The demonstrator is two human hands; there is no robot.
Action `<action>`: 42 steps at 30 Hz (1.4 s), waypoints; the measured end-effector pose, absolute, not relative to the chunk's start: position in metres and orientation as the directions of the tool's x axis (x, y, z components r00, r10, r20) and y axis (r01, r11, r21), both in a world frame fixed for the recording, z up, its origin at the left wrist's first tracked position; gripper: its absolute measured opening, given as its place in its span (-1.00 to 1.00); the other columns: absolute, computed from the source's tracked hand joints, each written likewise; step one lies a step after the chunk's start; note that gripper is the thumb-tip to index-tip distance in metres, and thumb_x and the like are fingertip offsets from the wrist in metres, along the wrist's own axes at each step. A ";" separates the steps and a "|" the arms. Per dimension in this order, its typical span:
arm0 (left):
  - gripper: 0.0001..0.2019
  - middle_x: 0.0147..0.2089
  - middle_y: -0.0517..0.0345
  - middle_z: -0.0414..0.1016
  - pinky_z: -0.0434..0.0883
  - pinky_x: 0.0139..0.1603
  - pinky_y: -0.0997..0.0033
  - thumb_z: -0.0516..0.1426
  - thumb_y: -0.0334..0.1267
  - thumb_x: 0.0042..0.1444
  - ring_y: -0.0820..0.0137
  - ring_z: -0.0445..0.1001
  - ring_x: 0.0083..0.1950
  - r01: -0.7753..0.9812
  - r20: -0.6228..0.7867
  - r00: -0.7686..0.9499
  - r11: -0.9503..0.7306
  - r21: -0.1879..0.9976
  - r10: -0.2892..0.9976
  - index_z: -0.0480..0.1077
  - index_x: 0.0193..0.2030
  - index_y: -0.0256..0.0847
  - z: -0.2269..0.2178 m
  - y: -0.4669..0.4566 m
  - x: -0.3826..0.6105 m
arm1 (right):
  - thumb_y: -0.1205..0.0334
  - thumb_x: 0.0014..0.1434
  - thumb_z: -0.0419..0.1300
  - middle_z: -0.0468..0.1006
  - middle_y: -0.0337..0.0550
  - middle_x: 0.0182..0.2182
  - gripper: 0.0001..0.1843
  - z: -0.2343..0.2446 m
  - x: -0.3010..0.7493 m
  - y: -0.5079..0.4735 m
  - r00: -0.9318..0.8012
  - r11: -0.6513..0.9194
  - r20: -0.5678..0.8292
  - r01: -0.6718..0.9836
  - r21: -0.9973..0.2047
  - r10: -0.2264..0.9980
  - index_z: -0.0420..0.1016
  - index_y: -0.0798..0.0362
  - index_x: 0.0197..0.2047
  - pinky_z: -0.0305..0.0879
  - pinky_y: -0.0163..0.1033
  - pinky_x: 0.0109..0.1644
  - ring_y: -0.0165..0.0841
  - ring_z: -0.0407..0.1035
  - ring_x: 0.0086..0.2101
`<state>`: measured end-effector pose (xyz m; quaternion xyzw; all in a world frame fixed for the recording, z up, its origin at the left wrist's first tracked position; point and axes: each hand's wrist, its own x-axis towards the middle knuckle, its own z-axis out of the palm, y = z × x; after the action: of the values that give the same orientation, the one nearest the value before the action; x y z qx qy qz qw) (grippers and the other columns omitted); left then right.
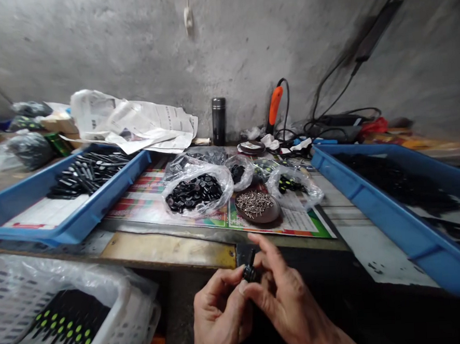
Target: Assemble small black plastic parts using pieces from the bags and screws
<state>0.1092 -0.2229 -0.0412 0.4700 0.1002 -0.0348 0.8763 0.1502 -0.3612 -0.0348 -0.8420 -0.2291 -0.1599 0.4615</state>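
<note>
A small black part with a thin stem (250, 271) is held up between my hands, in front of the bench edge. My left hand (221, 310) pinches it from the left with thumb and forefinger. From the other side, my right hand (286, 295) has its thumb and curled fingers on the part, while its forefinger points up and away. The fingers cover much of the part, so its exact kind does not show. Just beyond the hands lies a round brown dish of small metal screws or rivets (255, 204). Beside it is a clear bag of black round pieces (196, 194).
Blue trays flank the bench: the left tray (71, 226) holds black handles, the right tray (389, 235) dark parts. A white basket (123, 303) with black-and-green pieces stands low left. Behind are a bag of black-green bits (295, 186), a dark flask (219, 122) and an orange-handled tool (275, 106).
</note>
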 end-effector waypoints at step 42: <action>-0.56 -0.61 0.29 0.29 0.07 -0.66 0.72 0.48 0.07 -0.21 0.66 0.12 -0.65 0.163 -0.240 0.968 0.534 0.830 0.077 0.59 -0.35 -0.26 -0.033 -0.224 0.099 | 0.12 0.55 -0.11 0.29 -0.28 -0.47 -0.61 -0.042 0.134 -0.351 0.690 -0.560 0.674 0.678 -0.476 0.263 0.24 0.07 -0.33 0.17 -0.35 -0.40 -0.44 0.28 -0.49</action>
<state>0.0993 -0.2243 -0.0328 0.4821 0.1245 -0.0246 0.8669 0.1341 -0.3506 -0.0417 -0.8389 -0.2807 -0.2759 0.3760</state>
